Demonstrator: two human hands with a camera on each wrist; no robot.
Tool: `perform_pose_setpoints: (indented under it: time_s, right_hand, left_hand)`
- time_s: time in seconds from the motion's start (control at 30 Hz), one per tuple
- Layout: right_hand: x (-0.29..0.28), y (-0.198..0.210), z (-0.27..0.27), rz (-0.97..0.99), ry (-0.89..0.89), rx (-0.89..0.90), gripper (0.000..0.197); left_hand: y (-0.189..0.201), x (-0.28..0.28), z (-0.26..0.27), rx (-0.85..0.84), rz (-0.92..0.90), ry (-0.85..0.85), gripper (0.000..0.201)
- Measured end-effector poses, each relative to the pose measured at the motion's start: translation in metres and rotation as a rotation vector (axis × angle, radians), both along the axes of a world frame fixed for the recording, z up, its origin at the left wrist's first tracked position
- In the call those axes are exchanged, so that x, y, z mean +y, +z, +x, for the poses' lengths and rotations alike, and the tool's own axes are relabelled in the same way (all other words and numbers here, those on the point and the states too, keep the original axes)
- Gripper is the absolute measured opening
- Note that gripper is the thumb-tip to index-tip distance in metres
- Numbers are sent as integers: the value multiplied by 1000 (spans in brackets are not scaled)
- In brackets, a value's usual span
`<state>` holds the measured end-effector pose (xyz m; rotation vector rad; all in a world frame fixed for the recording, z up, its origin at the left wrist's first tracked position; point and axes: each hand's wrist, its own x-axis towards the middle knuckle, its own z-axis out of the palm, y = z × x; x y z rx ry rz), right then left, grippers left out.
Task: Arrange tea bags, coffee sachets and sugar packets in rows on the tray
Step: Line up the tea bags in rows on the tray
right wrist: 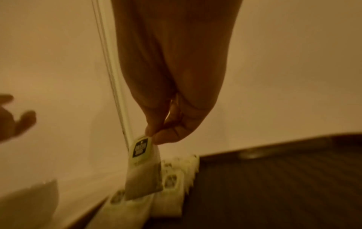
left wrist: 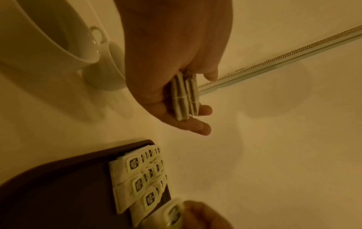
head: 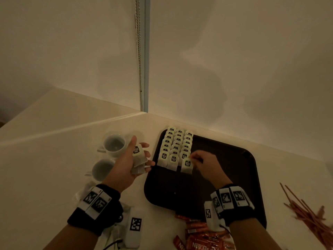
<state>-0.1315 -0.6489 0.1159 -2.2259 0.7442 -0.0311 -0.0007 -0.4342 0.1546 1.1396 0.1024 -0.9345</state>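
A dark brown tray (head: 225, 159) lies on the pale counter. Three rows of white tea bags (head: 175, 147) overlap along its far left part. My right hand (head: 196, 160) pinches one tea bag (head: 187, 166) by its tag, at the near end of the right row; in the right wrist view this tea bag (right wrist: 145, 167) hangs from the fingertips (right wrist: 156, 134) above the rows. My left hand (head: 137, 156), left of the tray, holds a small stack of tea bags (head: 138, 157); the left wrist view shows that stack (left wrist: 185, 96) edge-on in the cupped palm.
Two white cups (head: 113, 144) on saucers stand left of the tray. Red coffee sachets (head: 201, 237) lie at the near edge. Thin red sticks (head: 306, 212) are scattered at the right. The wall corner with a beaded chain (head: 139, 69) rises behind.
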Motion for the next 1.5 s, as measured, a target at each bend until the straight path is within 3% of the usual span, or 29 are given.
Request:
perform_pose_setpoints:
  time_s: [0.1,0.2,0.63,0.7,0.77,0.83,0.93,1.03,1.1,1.23,1.3,1.37,1.5]
  right_hand:
    - [-15,-34,12,131,-37,131,11]
    - [-15,-44,14,175,-96,104,9]
    - [-20,-55,32,5,-154,60,10]
    - [-15,-48,36,-37,-170,10,10]
    - [0,-28,44,11,-151,-151,10]
    - [22,4,54,130,-18,-316,11]
    - [48,38,69,155,229,-383,20]
    - [56,50,79,138,265,-438,12]
    - [56,58,80,162,244,-442,8]
    - [55,81,73,174,271,-522,4]
    - [56,89,69,181,266,-585,3]
    - [56,91,67,217,247,-628,4]
    - [57,89,64,276,169,-669,6]
  left_hand:
    - [-4,-9,15,12,-13,-14,58]
    - [-3,-9,13,11,-26,-33,64]
    - [-11,-16,13,-18,-29,-77,75]
    - [-10,-17,13,-35,-23,-103,76]
    - [-8,-20,11,-60,-16,-127,77]
    - [-7,-25,10,-98,-8,-158,79]
    - [-5,-34,8,-161,44,-191,81]
    - [1,-36,4,-211,56,-233,84]
    - [9,-32,1,-265,56,-245,67]
    - [14,-21,2,-579,43,-192,15]
    - [12,-17,8,-751,40,-58,22]
    - [15,-16,11,-881,41,7,13]
    - [20,-15,9,-937,9,29,20]
